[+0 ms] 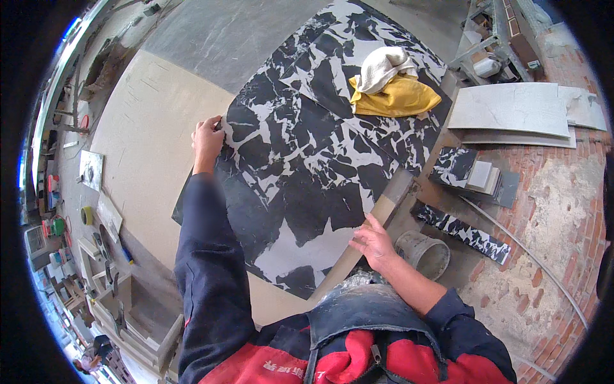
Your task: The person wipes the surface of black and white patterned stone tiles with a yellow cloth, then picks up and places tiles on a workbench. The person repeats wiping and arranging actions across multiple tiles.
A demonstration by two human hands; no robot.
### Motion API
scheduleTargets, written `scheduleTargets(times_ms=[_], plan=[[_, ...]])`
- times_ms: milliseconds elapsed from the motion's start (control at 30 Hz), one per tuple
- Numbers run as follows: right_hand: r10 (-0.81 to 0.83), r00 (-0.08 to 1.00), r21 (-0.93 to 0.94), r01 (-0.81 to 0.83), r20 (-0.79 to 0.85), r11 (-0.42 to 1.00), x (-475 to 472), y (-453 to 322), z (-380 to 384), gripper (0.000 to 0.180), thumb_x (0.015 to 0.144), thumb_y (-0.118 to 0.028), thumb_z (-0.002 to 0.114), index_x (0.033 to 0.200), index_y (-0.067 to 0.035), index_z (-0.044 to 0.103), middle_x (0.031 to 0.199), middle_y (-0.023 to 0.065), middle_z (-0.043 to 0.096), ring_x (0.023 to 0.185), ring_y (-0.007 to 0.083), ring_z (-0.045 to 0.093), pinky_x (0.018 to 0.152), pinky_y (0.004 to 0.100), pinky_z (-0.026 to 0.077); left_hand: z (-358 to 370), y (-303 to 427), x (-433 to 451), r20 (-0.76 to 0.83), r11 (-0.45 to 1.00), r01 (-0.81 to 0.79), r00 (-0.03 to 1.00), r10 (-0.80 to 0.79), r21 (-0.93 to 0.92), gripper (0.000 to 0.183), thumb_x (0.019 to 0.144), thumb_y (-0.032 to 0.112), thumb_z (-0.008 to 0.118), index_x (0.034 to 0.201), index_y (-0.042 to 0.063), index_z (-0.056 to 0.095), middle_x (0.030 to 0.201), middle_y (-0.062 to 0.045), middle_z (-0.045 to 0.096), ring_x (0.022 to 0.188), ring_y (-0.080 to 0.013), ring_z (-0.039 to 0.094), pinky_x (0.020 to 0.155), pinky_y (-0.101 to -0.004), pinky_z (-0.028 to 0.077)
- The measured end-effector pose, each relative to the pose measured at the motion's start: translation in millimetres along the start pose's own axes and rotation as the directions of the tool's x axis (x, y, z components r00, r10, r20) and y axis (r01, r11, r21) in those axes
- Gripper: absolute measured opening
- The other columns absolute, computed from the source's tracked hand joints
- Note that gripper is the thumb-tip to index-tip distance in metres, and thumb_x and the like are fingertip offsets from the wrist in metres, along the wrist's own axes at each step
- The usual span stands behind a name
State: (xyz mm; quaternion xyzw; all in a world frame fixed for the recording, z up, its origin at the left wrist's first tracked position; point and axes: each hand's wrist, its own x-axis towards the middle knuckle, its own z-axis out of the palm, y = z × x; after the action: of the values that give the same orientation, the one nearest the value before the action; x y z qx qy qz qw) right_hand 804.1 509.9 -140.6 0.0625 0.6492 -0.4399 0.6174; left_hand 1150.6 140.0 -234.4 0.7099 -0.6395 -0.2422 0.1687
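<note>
A black slab with white veining [307,144], apparently stone or tile, lies before me on a beige board [153,129]. My left hand [207,141] is at the slab's left edge, its fingers closed around a small dark object [218,125] that is mostly hidden. Along the slab's lower right side, my right hand [375,242] has its fingers spread, holding nothing; whether the fingertips touch the surface I cannot tell. A yellow cloth [395,97] and a white cloth [383,67] lie bunched on the far part of the slab.
A dirty bucket [422,254] stands right of my right hand. Patterned offcuts [460,233] and pale panels [503,109] lie on or against brick [590,230]. A thin hose or rod [527,254] crosses there. At left are yellow tape [87,216], a wooden frame [148,326] and another person [91,360].
</note>
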Motion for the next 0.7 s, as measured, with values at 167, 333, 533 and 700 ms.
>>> scheduleTargets(times_ms=[167, 333, 533, 700], plan=[[-0.031, 0.999, -0.095, 0.031, -0.004, 0.995, -2, -2, -1, 0.083, 0.089, 0.000, 0.064, 0.160, -0.010, 0.023, 0.114, 0.0051, 0.050, 0.102, 0.0195, 0.060, 0.092, 0.0448, 0.053, -5, 19, -9, 0.006, 0.993, 0.038, 0.999, -0.039, 0.109, 0.050, 0.080, 0.021, 0.063, 0.130, 0.026, 0.069, 0.131, -0.011, 0.062, 0.124, -0.0361, 0.054, 0.108, -0.0493, 0.042], [-0.032, 0.999, -0.221, 0.031, -0.003, 0.975, 6, 0, -10, 0.084, 0.088, -0.007, 0.068, 0.159, -0.009, 0.023, 0.120, 0.0066, 0.053, 0.108, 0.0188, 0.059, 0.088, 0.0394, 0.051, -3, 34, -7, -0.004, 0.995, -0.034, 0.999, 0.035, 0.098, 0.053, 0.081, 0.022, 0.061, 0.135, 0.020, 0.064, 0.136, -0.014, 0.059, 0.129, -0.0380, 0.050, 0.109, -0.0514, 0.040], [-0.157, 0.987, -0.507, 0.158, 0.045, 0.847, 0, -24, -24, 0.086, 0.086, -0.010, 0.072, 0.159, -0.004, 0.025, 0.148, 0.0199, 0.045, 0.123, 0.0257, 0.055, 0.095, 0.0386, 0.050, 1, 41, -23, -0.058, 0.988, -0.090, 0.993, 0.098, 0.127, 0.056, 0.085, 0.024, 0.060, 0.140, 0.015, 0.058, 0.138, -0.017, 0.058, 0.131, -0.0395, 0.049, 0.110, -0.0530, 0.038], [-0.560, 0.809, -0.673, 0.516, 0.179, 0.530, 29, -86, -61, 0.081, 0.082, -0.014, 0.076, 0.152, -0.003, 0.039, 0.147, 0.0203, 0.047, 0.129, 0.0292, 0.052, 0.107, 0.0419, 0.045, 11, 42, -118, -0.064, 0.967, -0.212, 0.973, 0.223, 0.141, 0.056, 0.083, 0.015, 0.064, 0.137, 0.009, 0.055, 0.140, -0.018, 0.055, 0.135, -0.0395, 0.046, 0.109, -0.0528, 0.039]])
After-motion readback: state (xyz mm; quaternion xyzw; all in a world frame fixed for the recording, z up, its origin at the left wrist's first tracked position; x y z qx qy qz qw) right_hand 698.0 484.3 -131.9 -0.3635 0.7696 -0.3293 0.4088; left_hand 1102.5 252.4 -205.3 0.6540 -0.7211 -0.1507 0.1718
